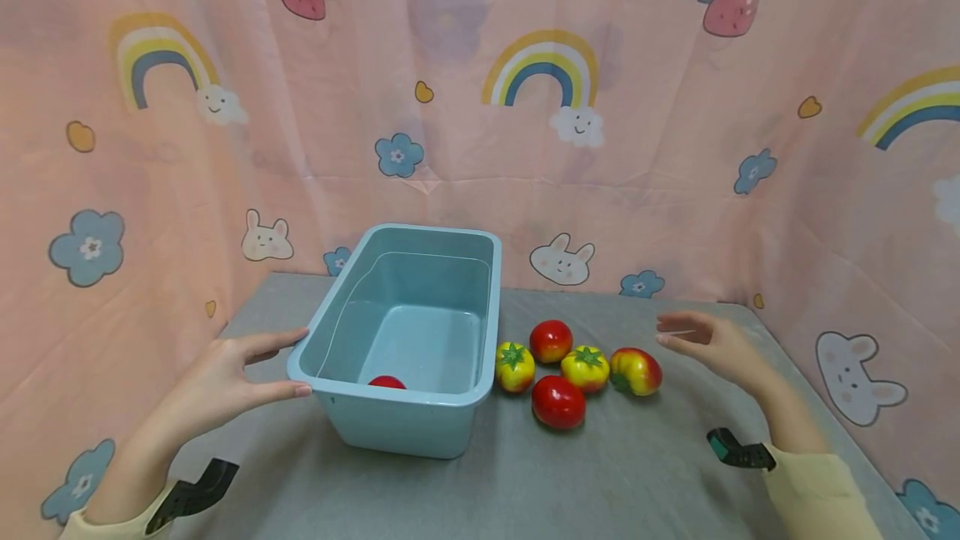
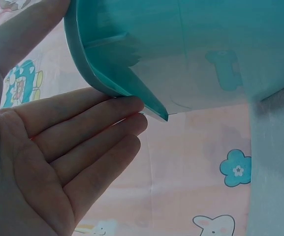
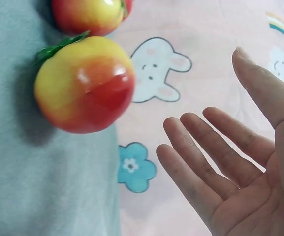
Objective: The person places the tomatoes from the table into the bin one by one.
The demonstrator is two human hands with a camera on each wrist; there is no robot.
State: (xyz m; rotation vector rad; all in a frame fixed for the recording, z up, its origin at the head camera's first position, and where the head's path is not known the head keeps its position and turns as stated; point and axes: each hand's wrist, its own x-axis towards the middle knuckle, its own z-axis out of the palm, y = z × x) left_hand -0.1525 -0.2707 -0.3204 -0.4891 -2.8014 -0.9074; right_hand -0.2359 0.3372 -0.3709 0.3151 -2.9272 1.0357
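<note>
My left hand (image 1: 217, 377) touches the near left corner of a light blue plastic bin (image 1: 397, 422), thumb and straight fingers spread across the rim. The left wrist view shows the fingertips (image 2: 132, 103) against the rim's edge. Inside the bin, part of a red round object (image 1: 387, 382) shows above the near wall. Over the table's right side, my right hand (image 1: 712, 348) is held in the air with loosely extended fingers and nothing in it. Nearest to it lies a glossy yellow-and-red toy tomato (image 1: 637, 371) with green leaves; a gap separates them in the right wrist view.
Between bin and right hand lie more toy tomatoes: red ones at the back (image 1: 551, 341) and front (image 1: 558, 402), and yellow ones with green tops in the middle (image 1: 586, 368) and by the bin (image 1: 515, 367). A grey cloth (image 1: 630, 473) covers the table; a pink patterned curtain (image 1: 465, 157) surrounds it.
</note>
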